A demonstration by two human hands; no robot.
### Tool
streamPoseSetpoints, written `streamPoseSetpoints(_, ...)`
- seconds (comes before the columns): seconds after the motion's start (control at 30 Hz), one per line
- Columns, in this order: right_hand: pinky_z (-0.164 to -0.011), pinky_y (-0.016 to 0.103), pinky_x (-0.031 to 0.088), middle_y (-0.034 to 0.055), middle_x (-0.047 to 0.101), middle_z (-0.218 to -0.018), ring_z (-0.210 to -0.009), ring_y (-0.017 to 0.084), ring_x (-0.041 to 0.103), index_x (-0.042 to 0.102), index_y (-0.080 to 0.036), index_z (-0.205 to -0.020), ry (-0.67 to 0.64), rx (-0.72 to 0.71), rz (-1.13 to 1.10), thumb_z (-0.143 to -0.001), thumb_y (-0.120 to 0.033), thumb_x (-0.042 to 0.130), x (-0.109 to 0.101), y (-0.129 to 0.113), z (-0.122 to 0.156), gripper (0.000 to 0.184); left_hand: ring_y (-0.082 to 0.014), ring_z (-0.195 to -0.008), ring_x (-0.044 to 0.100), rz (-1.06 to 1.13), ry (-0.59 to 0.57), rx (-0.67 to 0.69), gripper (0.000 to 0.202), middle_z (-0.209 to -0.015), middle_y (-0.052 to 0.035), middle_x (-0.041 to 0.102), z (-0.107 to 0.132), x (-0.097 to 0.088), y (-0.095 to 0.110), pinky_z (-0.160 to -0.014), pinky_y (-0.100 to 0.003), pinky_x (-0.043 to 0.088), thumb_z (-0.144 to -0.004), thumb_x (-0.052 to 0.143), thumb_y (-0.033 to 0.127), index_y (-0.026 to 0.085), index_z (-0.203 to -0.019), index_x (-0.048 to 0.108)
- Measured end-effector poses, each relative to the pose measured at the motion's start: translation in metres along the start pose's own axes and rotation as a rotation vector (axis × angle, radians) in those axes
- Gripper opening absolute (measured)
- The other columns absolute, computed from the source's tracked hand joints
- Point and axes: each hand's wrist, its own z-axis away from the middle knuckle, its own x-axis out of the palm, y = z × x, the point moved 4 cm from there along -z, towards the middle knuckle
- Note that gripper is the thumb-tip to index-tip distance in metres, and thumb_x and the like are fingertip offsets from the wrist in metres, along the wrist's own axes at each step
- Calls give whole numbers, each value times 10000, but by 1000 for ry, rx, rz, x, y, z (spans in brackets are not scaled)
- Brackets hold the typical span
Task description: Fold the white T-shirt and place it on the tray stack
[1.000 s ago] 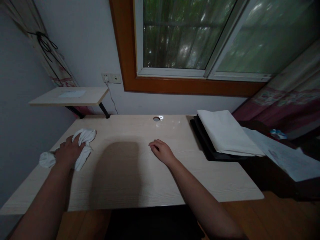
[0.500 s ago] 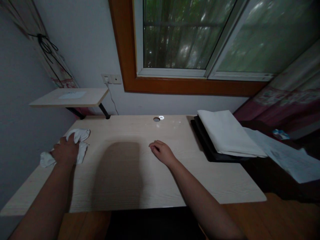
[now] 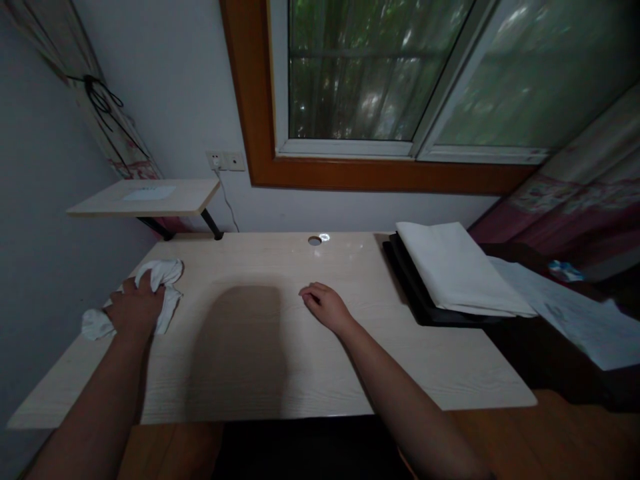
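Observation:
My left hand [image 3: 134,308] presses down on a crumpled white cloth [image 3: 165,275] at the left side of a pale wooden desk [image 3: 280,360], fingers curled over the fabric. One end of the cloth sticks out left of my wrist. My right hand [image 3: 324,307] rests on the desk near its middle, fingers loosely curled, holding nothing.
A black tray with a folded white sheet [image 3: 457,267] lies at the desk's right end, with loose papers [image 3: 575,313] beyond it. A small raised shelf [image 3: 145,197] stands at the back left. A cable hole [image 3: 315,241] sits near the wall under the window.
My left hand slid the cloth leftward and toward the wall, bunching it tighter, then came slightly back. My right hand has stayed in place.

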Motion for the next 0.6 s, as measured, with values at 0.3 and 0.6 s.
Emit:
streamPoseSetpoints(0.3, -854, 310, 501, 46, 684, -946, -899, 188, 644, 733, -207, -1024, 7, -29, 108, -927, -81, 602, 3, -2, 2, 206, -414, -1166, 502, 27, 51, 21, 638, -1434, -230, 468, 3, -2, -1, -908, -558, 411, -1005, 296, 549, 201, -1534, 371)
streamPoseSetpoints(0.6, -844, 327, 498, 50, 684, -938, -902, 203, 644, 725, -216, -1035, -10, -24, 188, -943, -109, 587, 1, -15, 17, 197, -447, -1227, 470, 58, 11, 4, 651, -1484, -221, 437, -1, 3, -5, -942, -609, 392, -994, 327, 561, 224, -1549, 357)
